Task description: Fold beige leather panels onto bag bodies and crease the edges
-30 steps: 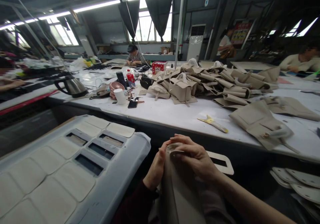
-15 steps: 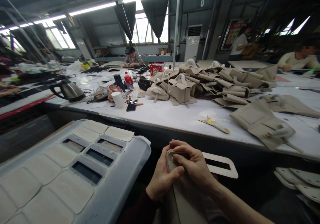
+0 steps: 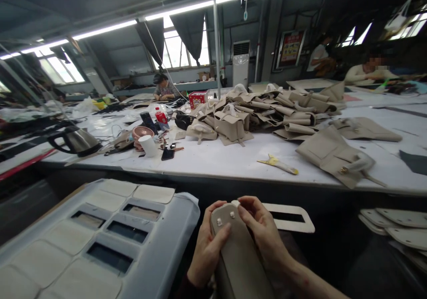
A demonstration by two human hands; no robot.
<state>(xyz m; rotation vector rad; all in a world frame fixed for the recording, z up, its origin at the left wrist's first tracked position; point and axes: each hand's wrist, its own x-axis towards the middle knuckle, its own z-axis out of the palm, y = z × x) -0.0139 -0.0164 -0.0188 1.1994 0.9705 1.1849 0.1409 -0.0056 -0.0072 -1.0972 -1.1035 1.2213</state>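
Two hands (image 3: 208,250), one beige panel (image 3: 238,250), two pale studs (image 3: 219,222) — then one kettle (image 3: 80,141), one fan (image 3: 143,133), one cup (image 3: 150,146), one bottle (image 3: 160,116), one red box (image 3: 197,99), four oblong slots (image 3: 109,257) — and three other people (image 3: 166,90).

Strip lights (image 3: 200,5) run beneath a dark ceiling (image 3: 83,1); bright windows (image 3: 172,48), one hung with dark curtains (image 3: 190,34), break the grey wall (image 3: 123,50); a tall pale vented unit (image 3: 240,65) stands beyond the white-topped bench (image 3: 213,161); a framed red poster (image 3: 290,49) hangs to its right.
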